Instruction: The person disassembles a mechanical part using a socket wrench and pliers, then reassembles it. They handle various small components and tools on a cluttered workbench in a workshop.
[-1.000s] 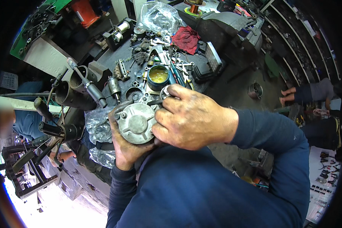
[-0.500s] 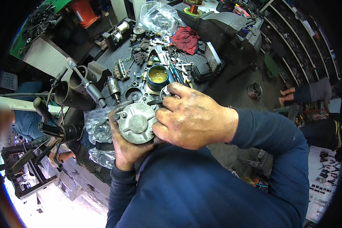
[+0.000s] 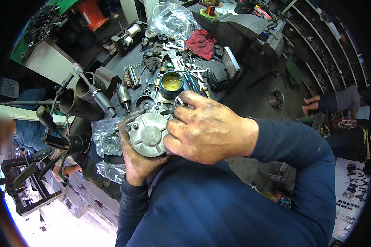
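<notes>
A round grey metal housing [image 3: 149,134] with a raised centre hub sits close to my chest. My left hand [image 3: 135,162] cups it from below and from the left side, fingers curled over its rim. My right hand [image 3: 208,128], smeared with grease, lies over the housing's right side with its fingers pressed on the edge. What lies under the right palm is hidden. Both forearms wear dark blue sleeves.
A dark workbench [image 3: 127,64] behind the hands carries a round tin of yellow grease [image 3: 171,83], several wrenches and small parts, a red rag [image 3: 202,43] and a clear plastic bag [image 3: 173,18]. Another person's hand [image 3: 310,104] shows at right. Black metal handles [image 3: 53,140] stand at left.
</notes>
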`<move>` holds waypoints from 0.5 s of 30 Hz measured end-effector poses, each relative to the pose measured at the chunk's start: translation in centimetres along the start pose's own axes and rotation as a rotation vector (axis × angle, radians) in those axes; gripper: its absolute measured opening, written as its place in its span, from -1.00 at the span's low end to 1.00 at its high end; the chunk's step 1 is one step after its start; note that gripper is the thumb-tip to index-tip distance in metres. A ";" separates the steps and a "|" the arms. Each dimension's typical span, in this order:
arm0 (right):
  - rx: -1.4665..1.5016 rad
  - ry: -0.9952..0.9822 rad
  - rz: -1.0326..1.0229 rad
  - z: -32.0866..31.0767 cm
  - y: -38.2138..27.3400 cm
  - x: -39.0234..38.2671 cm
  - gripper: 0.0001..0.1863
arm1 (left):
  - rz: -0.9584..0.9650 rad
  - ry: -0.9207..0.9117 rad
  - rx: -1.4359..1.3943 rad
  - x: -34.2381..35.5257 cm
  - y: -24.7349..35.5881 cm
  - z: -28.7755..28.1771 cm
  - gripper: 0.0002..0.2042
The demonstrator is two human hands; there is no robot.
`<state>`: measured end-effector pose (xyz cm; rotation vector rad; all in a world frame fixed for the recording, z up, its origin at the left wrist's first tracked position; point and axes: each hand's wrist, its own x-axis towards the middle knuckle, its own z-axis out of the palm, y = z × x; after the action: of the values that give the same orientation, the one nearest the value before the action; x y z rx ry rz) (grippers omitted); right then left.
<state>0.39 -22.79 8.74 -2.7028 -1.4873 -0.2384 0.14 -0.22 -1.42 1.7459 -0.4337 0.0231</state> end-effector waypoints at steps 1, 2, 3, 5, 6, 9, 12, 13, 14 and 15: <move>0.014 0.072 -0.006 0.0 0.1 0.0 -0.83 | -0.008 0.006 -0.025 -0.1 -0.1 0.0 0.07; 0.056 0.073 -0.005 -0.1 0.1 0.0 -0.83 | -0.007 0.010 -0.011 -0.2 -0.2 0.0 0.07; 0.089 0.075 -0.008 -0.1 0.1 0.1 -0.83 | -0.003 0.020 -0.011 -0.2 -0.3 0.1 0.07; 0.080 0.028 0.011 -0.1 0.1 -0.2 -0.81 | -0.018 0.025 -0.020 -0.3 -0.5 0.1 0.07; 0.125 0.020 0.013 0.0 0.2 -0.4 -0.80 | -0.035 0.027 -0.029 -0.3 -0.6 0.1 0.07; 0.198 -0.035 0.092 0.6 1.5 -1.1 -0.72 | -0.031 0.023 0.045 -0.3 -0.6 0.1 0.09; 0.412 0.141 0.380 3.6 5.8 -1.1 -0.51 | 0.036 0.080 0.069 -0.6 -0.2 0.4 0.24; 0.535 0.208 0.540 4.9 8.2 -0.7 -0.51 | 0.077 0.129 0.020 -0.7 0.1 0.5 0.28; 0.461 0.181 0.684 6.7 10.6 0.2 -0.54 | 0.097 0.179 -0.045 -0.7 0.4 0.8 0.32; 0.425 0.146 0.793 8.9 13.2 1.1 -0.61 | 0.106 0.193 0.018 -1.0 0.9 0.8 0.42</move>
<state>13.08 -27.93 0.54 -2.5893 -0.3011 -0.0625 -1.26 -0.88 -0.97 1.7179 -0.3841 0.2702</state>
